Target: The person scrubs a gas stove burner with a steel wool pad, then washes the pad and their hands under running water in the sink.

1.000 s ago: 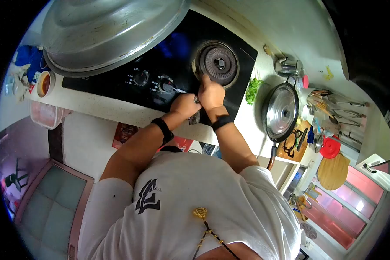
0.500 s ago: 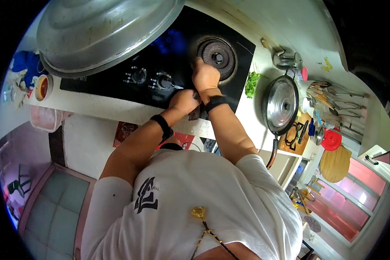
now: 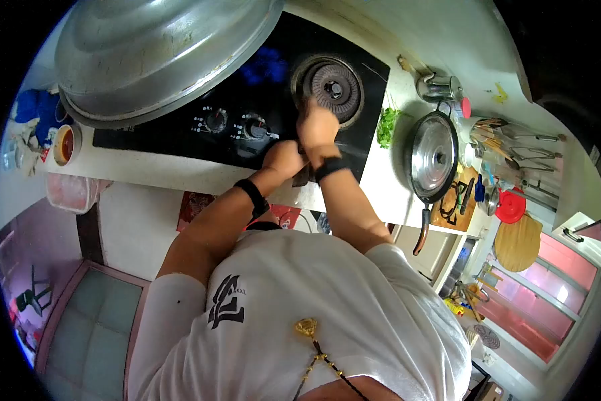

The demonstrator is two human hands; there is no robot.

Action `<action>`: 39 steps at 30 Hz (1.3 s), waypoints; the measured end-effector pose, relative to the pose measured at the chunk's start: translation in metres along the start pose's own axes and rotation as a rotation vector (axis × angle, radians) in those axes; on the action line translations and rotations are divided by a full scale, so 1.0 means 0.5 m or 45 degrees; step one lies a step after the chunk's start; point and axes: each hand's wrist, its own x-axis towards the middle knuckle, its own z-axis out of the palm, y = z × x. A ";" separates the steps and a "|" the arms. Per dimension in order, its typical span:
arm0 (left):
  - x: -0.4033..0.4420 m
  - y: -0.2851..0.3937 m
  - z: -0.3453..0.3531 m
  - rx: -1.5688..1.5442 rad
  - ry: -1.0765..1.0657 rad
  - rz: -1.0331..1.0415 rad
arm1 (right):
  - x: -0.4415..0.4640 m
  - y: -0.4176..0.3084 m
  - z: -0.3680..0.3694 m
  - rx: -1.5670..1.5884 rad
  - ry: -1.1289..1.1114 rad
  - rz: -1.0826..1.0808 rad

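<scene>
At the front edge of the black glass cooktop (image 3: 180, 144), my left hand (image 3: 285, 159) is closed, its fingers folded in. Just below it a small dark brown thing (image 3: 302, 177) sticks out over the counter edge; I cannot tell whether the hand grips it. My right hand (image 3: 319, 127) is curled and smeared by motion beside the lower left rim of the round burner (image 3: 334, 90). Whatever its fingers hold is hidden. Two control knobs (image 3: 255, 127) lie left of my hands. Both wrists wear black bands.
A large domed metal lid (image 3: 160, 53) covers the cooktop's left side. Right of the cooktop are green herbs (image 3: 387, 127), a lidded frying pan (image 3: 434, 160), a metal pot (image 3: 440, 88) and a cutting board (image 3: 455, 214). A bowl of reddish sauce (image 3: 66, 145) stands far left.
My right hand has shifted slightly down along the burner's rim. My left hand stays near the front edge, and the view has tilted a little.
</scene>
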 end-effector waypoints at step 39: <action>-0.013 0.009 0.000 0.110 0.187 0.096 | -0.026 0.189 0.000 0.548 -0.038 -0.319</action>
